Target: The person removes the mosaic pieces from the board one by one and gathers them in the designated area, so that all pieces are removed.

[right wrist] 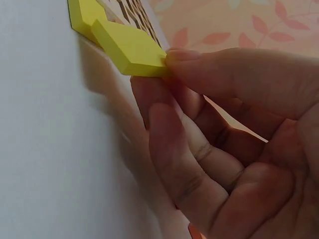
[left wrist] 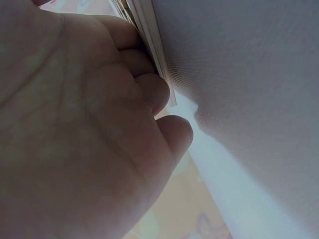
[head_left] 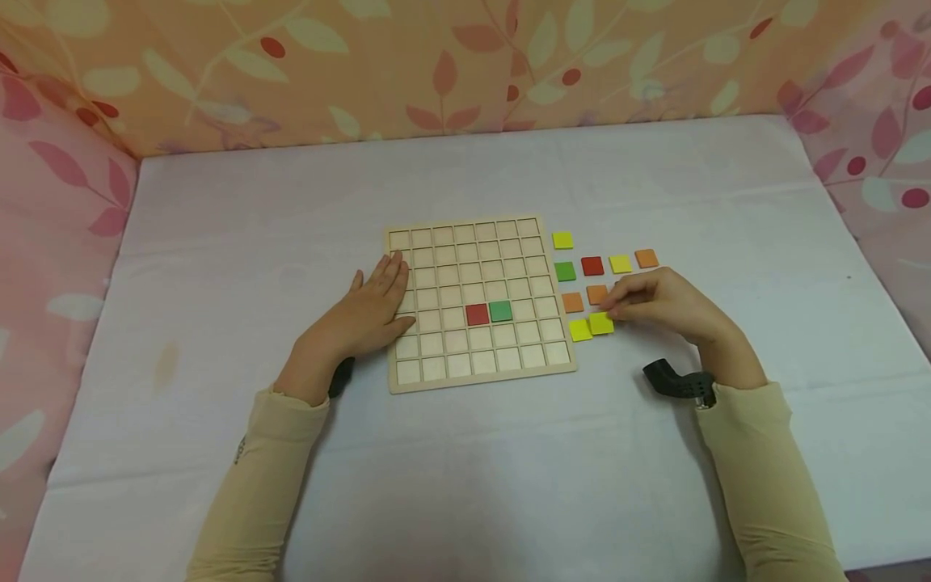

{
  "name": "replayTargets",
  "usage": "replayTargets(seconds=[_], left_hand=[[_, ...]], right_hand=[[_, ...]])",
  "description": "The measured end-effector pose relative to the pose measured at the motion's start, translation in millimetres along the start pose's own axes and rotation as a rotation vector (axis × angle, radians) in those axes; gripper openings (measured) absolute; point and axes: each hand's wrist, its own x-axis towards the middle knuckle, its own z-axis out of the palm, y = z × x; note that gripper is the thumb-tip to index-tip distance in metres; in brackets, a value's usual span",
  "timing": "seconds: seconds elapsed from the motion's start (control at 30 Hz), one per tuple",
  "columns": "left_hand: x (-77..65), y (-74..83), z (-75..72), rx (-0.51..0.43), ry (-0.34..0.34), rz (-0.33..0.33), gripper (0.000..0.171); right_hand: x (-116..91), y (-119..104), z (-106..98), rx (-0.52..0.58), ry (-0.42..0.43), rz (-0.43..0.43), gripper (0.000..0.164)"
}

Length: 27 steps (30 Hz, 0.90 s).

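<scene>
A wooden grid board (head_left: 458,364) lies on the white cloth, with a red tile (head_left: 477,314) and a green tile (head_left: 500,310) side by side in its cells. My left hand (head_left: 367,314) rests on the board's left edge, fingers fairly straight; the left wrist view shows its palm (left wrist: 75,129) beside the board's edge. To the right of the board, my right hand (head_left: 672,301) pinches a yellow tile (head_left: 600,323) between thumb and fingertips. In the right wrist view this tile (right wrist: 130,47) is slightly tilted and overlaps another yellow tile (right wrist: 84,20).
Loose tiles lie right of the board: yellow (head_left: 562,240), green (head_left: 565,272), red (head_left: 592,266), another yellow (head_left: 621,264), and orange ones (head_left: 573,302), one partly behind my fingers. Floral curtains (head_left: 436,73) border the table. A black device (head_left: 676,381) sits at my right wrist.
</scene>
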Motion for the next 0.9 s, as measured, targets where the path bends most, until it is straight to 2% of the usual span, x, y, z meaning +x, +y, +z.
replayTargets(seconds=[0.6, 0.9], left_hand=[[1.5, -3.1, 3.6, 0.013, 0.007, 0.001, 0.076], [2.4, -3.7, 3.0, 0.011, -0.01, -0.007, 0.076]], right_hand=[[-1.1, 3.8, -3.3, -0.088, 0.04, 0.111, 0.016], [-1.4, 3.0, -2.7, -0.142, 0.05, 0.094, 0.013]])
